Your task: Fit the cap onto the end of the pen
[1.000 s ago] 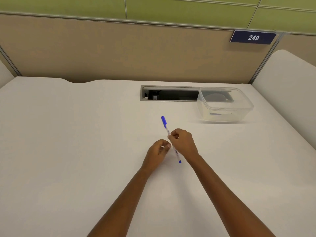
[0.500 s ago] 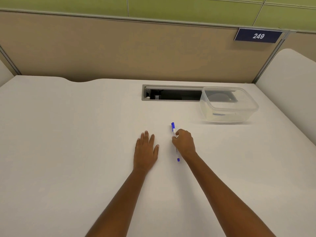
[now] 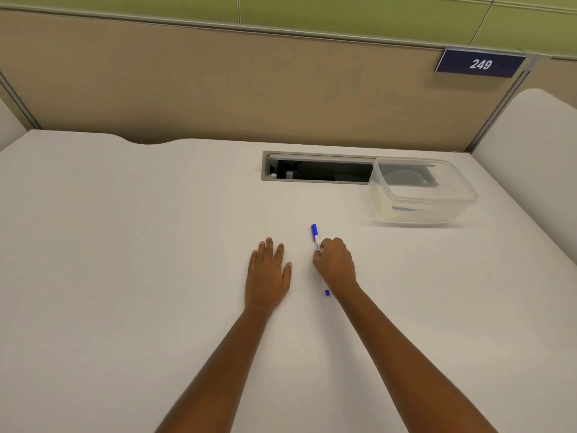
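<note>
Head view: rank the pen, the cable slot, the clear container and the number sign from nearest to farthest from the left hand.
1. pen, just right of the left hand, gripped by the right hand.
2. cable slot, farther back, set in the desk.
3. clear container, back right on the desk.
4. number sign, far back right, up on the partition.
</note>
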